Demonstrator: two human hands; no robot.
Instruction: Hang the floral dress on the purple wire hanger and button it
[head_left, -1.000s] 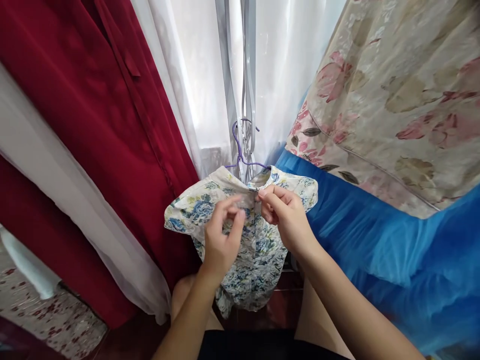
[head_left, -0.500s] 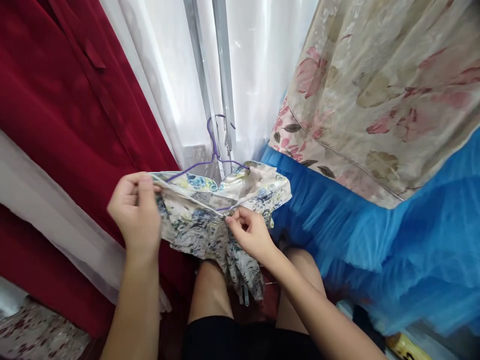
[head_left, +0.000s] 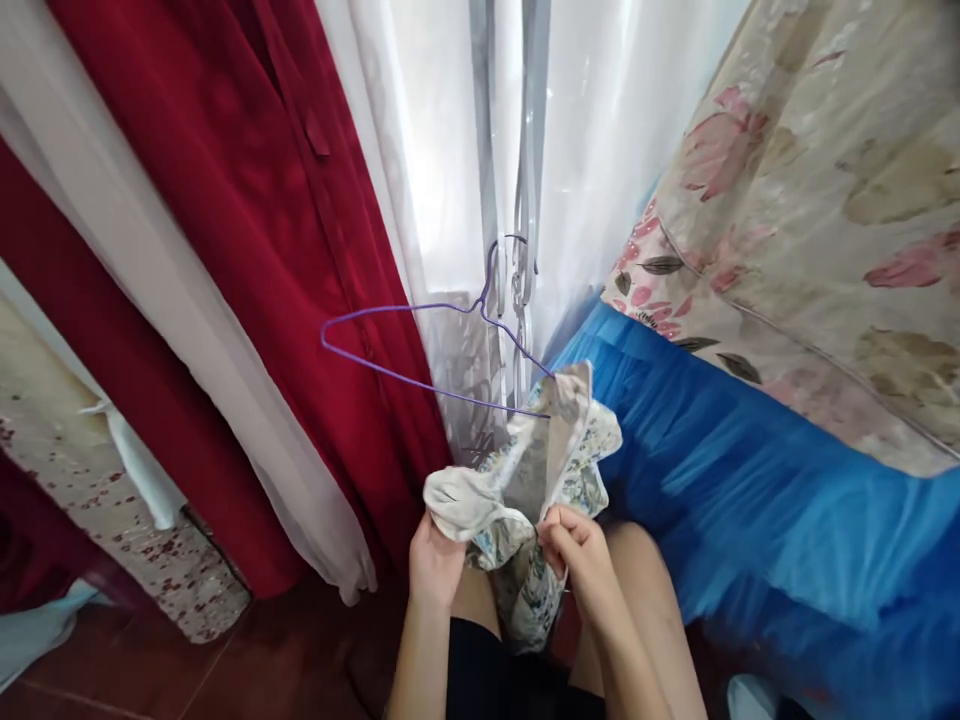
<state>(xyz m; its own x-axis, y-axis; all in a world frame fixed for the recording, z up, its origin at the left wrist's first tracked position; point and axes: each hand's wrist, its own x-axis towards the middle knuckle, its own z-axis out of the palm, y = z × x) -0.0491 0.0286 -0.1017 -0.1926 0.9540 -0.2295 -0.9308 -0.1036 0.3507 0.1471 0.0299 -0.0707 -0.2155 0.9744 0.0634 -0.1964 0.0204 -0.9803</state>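
Observation:
A purple wire hanger [head_left: 481,303] hangs by its hook among grey straps in front of the white curtain. Its left arm is bare; the right end still sits inside a floral garment [head_left: 566,430], pale with blue and yellow print. My left hand [head_left: 437,560] is closed on the garment's freed left part, whose pale lining is turned outward and hides the fingertips. With thumb and fingers, my right hand [head_left: 577,550] pinches the neckline edge near its middle. The garment's lower part hangs bunched between my knees.
Red and white drapes [head_left: 300,220] hang at the left over a dark red tiled floor [head_left: 277,650]. To the right are blue tulle [head_left: 720,480] and a beige flowered cloth [head_left: 810,230] above it. Silvery straps [head_left: 532,120] run down behind the hanger.
The garment's left side has come off the hanger's left arm, which is now bare. My left hand has moved down and inward with that side. The view has shifted leftward.

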